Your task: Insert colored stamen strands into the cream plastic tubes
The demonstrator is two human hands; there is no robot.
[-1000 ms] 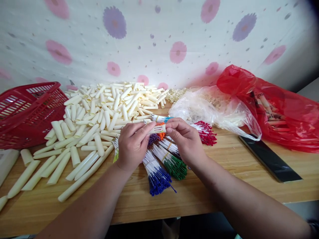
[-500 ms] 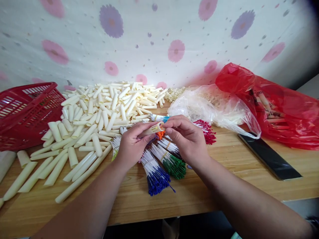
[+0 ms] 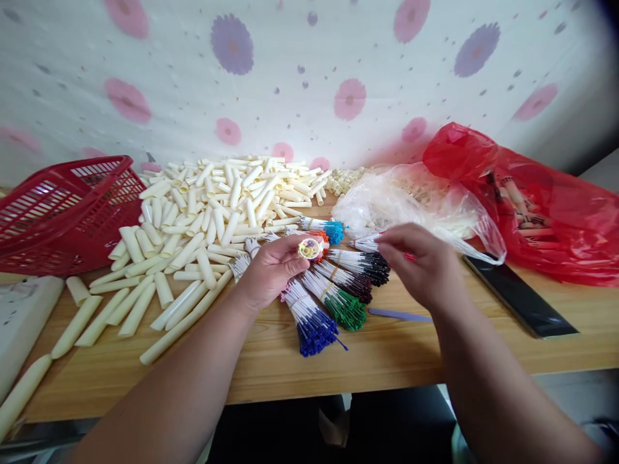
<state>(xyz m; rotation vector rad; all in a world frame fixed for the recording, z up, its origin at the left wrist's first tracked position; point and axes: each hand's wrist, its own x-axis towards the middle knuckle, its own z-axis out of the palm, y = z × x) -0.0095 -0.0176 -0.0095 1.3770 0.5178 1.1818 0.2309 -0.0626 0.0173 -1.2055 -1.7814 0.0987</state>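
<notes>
My left hand (image 3: 273, 274) is closed around a cream pen-barrel-like tube (image 3: 309, 249), its open end facing me. Small coloured pieces show inside the mouth. To the right, my right hand (image 3: 420, 261) is slightly blurred, with thumb and fingertips pressed together over a bundle of white sticks (image 3: 363, 244) with red tips, mostly hidden by the hand. What the fingertips pinch, if anything, is hidden. Banded bundles like pen refills fan out below the tube: blue-tipped (image 3: 314, 325), green-tipped (image 3: 341, 299), black-tipped (image 3: 362, 264) and light-blue-tipped (image 3: 324, 227), with orange tips beside the tube.
A pile of cream tubes (image 3: 217, 200) spreads across the left of the table (image 3: 387, 361). At far left stands a red basket (image 3: 72, 219) near a white box (image 3: 29, 316). On the right are a clear bag (image 3: 401, 200), a red bag (image 3: 570, 219), a black phone-like slab (image 3: 525, 296) and a purple strip (image 3: 399, 314).
My right hand has left the tube's mouth and moved right to the red-tipped bundle. My left hand has turned the tube's open end toward me. The view has shifted slightly.
</notes>
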